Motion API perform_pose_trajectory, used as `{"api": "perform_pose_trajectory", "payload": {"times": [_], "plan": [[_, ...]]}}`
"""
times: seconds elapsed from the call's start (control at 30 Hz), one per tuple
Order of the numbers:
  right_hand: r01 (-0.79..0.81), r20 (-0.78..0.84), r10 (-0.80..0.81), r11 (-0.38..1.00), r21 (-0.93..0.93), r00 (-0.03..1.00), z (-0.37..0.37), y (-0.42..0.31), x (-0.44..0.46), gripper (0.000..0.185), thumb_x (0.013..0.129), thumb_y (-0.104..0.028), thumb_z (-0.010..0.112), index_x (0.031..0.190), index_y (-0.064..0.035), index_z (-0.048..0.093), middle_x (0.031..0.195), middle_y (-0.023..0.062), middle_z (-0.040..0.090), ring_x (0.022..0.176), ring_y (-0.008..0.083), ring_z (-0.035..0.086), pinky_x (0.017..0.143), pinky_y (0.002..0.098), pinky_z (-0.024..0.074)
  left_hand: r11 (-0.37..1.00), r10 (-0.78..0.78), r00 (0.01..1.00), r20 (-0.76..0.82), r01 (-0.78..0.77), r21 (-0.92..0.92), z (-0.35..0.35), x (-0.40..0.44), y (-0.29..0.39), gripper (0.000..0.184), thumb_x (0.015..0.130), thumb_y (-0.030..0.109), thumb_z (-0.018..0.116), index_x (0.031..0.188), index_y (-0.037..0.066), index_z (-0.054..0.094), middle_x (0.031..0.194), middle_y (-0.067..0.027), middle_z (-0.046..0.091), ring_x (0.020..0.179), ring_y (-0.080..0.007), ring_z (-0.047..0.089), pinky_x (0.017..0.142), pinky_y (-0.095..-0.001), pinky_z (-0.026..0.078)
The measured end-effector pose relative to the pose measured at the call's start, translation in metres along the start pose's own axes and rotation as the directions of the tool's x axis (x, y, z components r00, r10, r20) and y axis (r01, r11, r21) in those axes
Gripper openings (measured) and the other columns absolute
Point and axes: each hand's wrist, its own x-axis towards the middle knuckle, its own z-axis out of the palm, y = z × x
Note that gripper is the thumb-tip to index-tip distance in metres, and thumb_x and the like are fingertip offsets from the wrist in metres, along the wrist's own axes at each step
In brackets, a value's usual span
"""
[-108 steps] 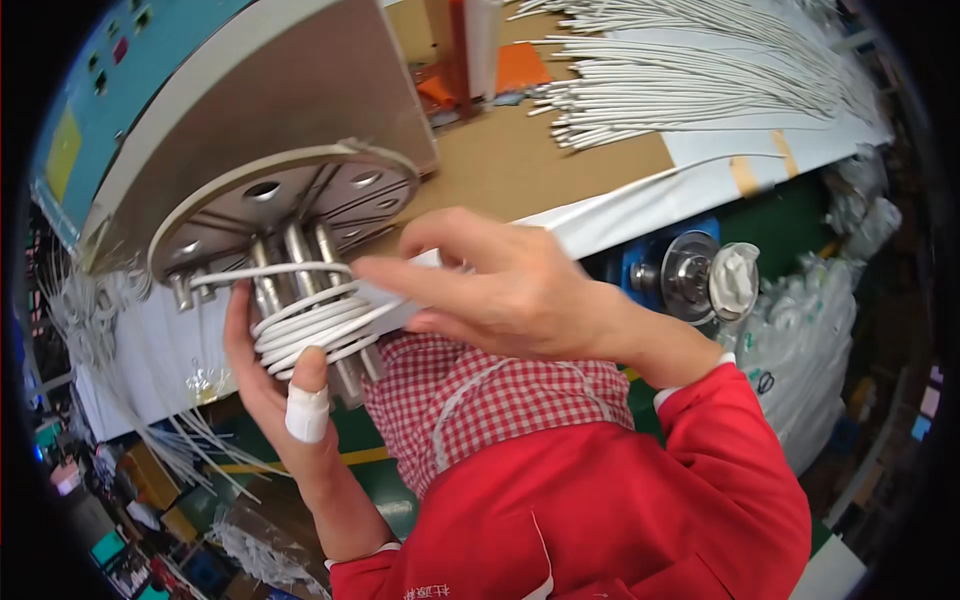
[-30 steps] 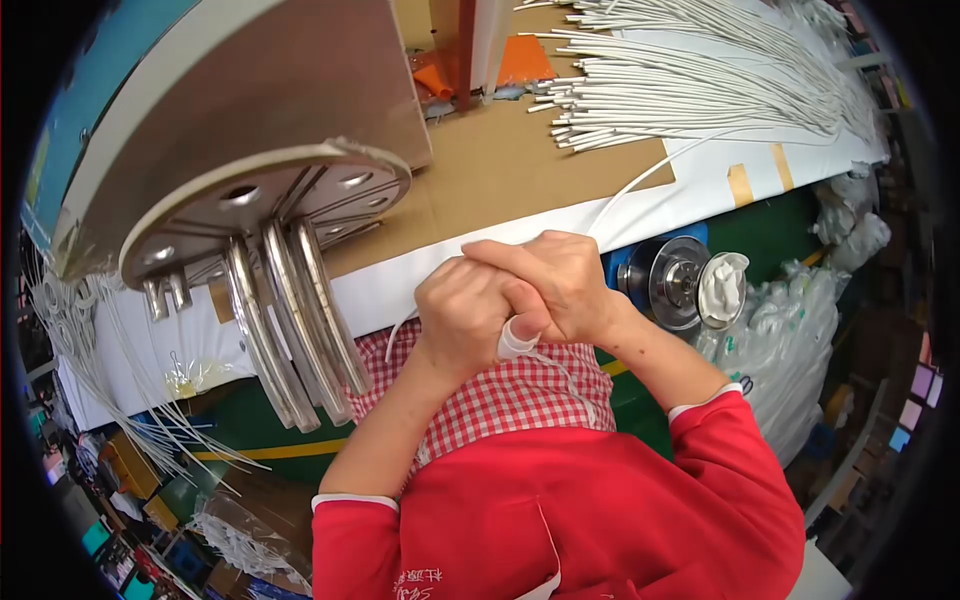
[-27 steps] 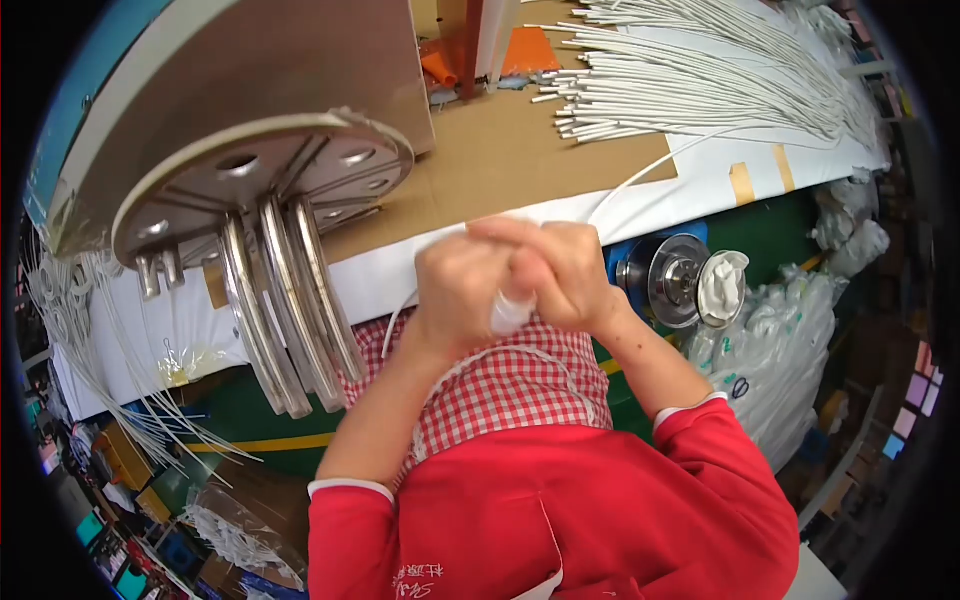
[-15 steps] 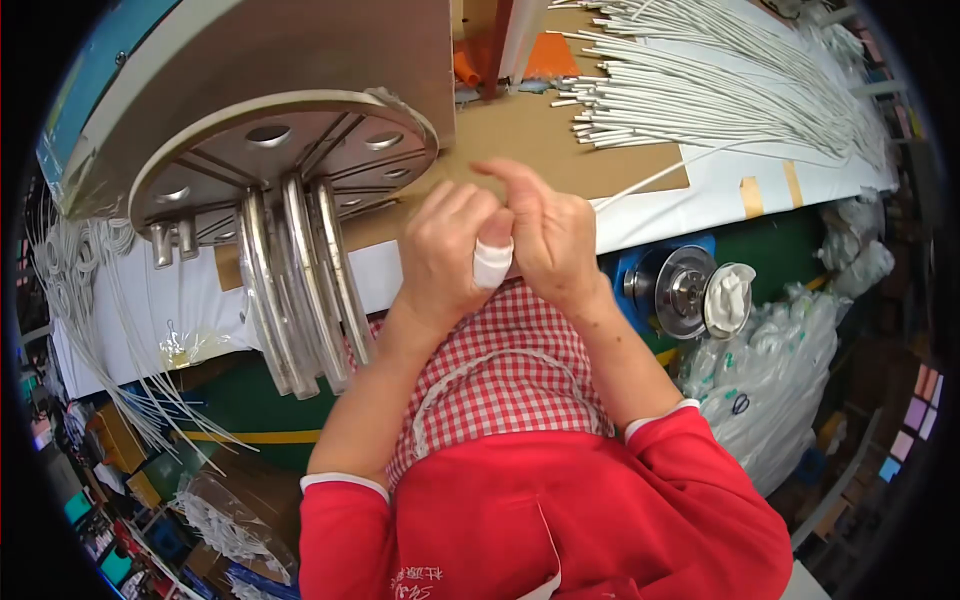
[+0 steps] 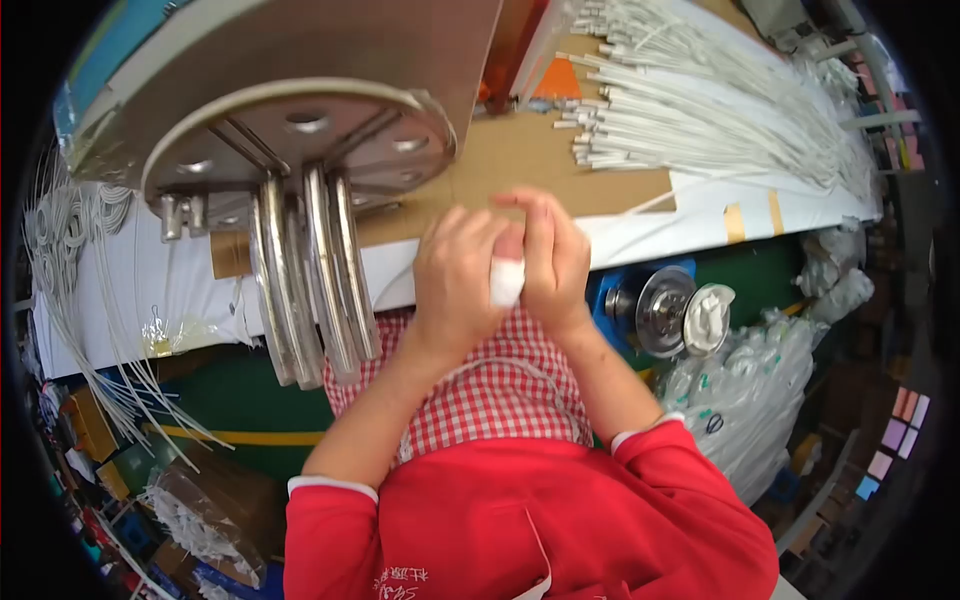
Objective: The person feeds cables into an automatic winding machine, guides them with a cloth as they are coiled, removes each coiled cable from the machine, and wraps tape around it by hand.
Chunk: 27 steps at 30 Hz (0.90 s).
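Note:
My left hand (image 5: 455,275) and my right hand (image 5: 555,260) are pressed together in front of the apron (image 5: 480,410), at the table's near edge. White tape (image 5: 507,282) wraps my left thumb. The fingers of my left hand are curled closed; what lies inside them is hidden. My right hand is closed too, its index finger bent over the top. A thin white cable (image 5: 650,206) runs from the right side of my right hand toward a large bundle of white cables (image 5: 690,130). A pale curved line crosses the apron below my hands; I cannot tell whether it is cable or trim.
Left of my hands, a round metal plate (image 5: 230,150) carries long metal rods (image 5: 330,270) that reach past the table edge. Coiled white cables (image 5: 75,225) hang at far left. Right stand a metal disc device (image 5: 664,310) and plastic bags (image 5: 745,400). Cardboard (image 5: 520,150) covers the tabletop.
The view has shifted slightly. My hands remain pressed together, a little lower in the picture, with the right index finger now bent further over.

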Motion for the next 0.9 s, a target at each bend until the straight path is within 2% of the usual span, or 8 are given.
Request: {"api": "perform_pose_trajectory", "payload": {"times": [0.03,0.13,0.2,0.3,0.33,0.43,0.6,0.9], "plan": [[0.092,-0.055,-0.09,0.995,0.037,0.994,0.005,0.002,-0.008,0.026,0.098,-0.012,0.041,0.104,-0.0006,0.063,0.075,0.0142,0.064,0.059,0.0247,0.063,0.055,0.0313,0.0473,0.999,-0.036,0.999,0.007,0.036,0.029,-0.005,-0.007,0.007,0.02,0.086,0.018,0.054,0.074,0.003,0.059,0.074,-0.0134,0.057,0.071,-0.0345,0.055,0.066,-0.0444,0.043],[-0.202,0.264,0.187,0.979,0.031,0.946,-0.008,-0.028,-0.042,0.028,0.099,-0.016,0.042,0.119,-0.0058,0.058,0.059,0.0112,0.057,0.05,0.0201,0.058,0.049,0.0312,0.0438,0.993,-0.085,0.996,0.028,0.087,-0.083,-0.023,-0.039,0.01,0.025,0.09,0.014,0.053,0.068,0.003,0.056,0.067,-0.0139,0.057,0.062,-0.0344,0.057,0.06,-0.0434,0.045],[-0.33,0.443,0.27,0.942,0.063,0.855,-0.002,-0.028,-0.061,0.034,0.099,-0.021,0.043,0.127,-0.0035,0.05,0.065,0.0157,0.061,0.056,0.0309,0.064,0.051,0.0373,0.0476,0.949,-0.258,0.947,0.19,0.285,-0.133,-0.035,-0.067,0.0,0.034,0.097,0.018,0.046,0.07,0.0,0.056,0.068,-0.0161,0.058,0.063,-0.0363,0.058,0.061,-0.0438,0.046],[-0.04,0.533,0.042,0.999,-0.015,0.845,0.002,-0.028,-0.06,0.03,0.097,-0.018,0.048,0.12,-0.0007,0.055,0.09,0.0212,0.065,0.077,0.0321,0.068,0.063,0.0371,0.052,0.937,-0.238,0.961,0.142,0.266,-0.228,-0.043,-0.077,-0.006,0.036,0.098,0.02,0.044,0.071,0.0,0.056,0.068,-0.0178,0.057,0.064,-0.0368,0.058,0.06,-0.0434,0.046],[-0.036,0.488,0.018,0.999,0.028,0.873,0.001,-0.028,-0.054,0.026,0.096,-0.015,0.049,0.116,0.0002,0.057,0.092,0.0202,0.065,0.077,0.0303,0.068,0.065,0.0358,0.0523,0.957,-0.167,0.979,0.116,0.189,-0.218,-0.045,-0.071,-0.011,0.036,0.099,0.02,0.043,0.073,-0.001,0.057,0.067,-0.019,0.056,0.064,-0.0366,0.058,0.06,-0.0426,0.046],[0.005,0.287,-0.034,0.995,0.102,0.957,-0.009,-0.03,-0.013,0.013,0.091,-0.002,0.055,0.097,0.0036,0.065,0.091,0.0142,0.068,0.073,0.0204,0.067,0.066,0.0296,0.0531,0.906,-0.384,0.908,0.165,0.406,-0.122,-0.05,-0.062,-0.028,0.036,0.099,0.019,0.043,0.071,-0.001,0.055,0.065,-0.0186,0.053,0.06,-0.0359,0.054,0.059,-0.0426,0.044],[0.166,-0.207,-0.122,0.964,0.208,0.971,-0.03,-0.043,0.1,0.01,0.093,-0.005,0.06,0.092,0.0036,0.065,0.077,0.0045,0.066,0.06,0.0062,0.058,0.053,0.0201,0.0476,0.984,-0.155,0.985,0.076,0.16,-0.072,-0.045,-0.066,-0.031,0.04,0.098,0.018,0.044,0.063,-0.001,0.052,0.059,-0.0164,0.052,0.053,-0.0329,0.052,0.054,-0.0422,0.041],[0.16,-0.243,-0.143,0.986,0.051,0.959,-0.024,-0.066,0.165,0.017,0.084,-0.011,0.073,0.084,0.0014,0.06,0.066,0.0011,0.062,0.055,0.0027,0.055,0.047,0.0188,0.0467,0.989,-0.115,0.993,-0.024,0.113,-0.096,-0.037,-0.071,-0.037,0.013,0.089,0.012,0.06,0.078,0.005,0.059,0.058,-0.0128,0.054,0.05,-0.0276,0.054,0.049,-0.0391,0.041]]}}
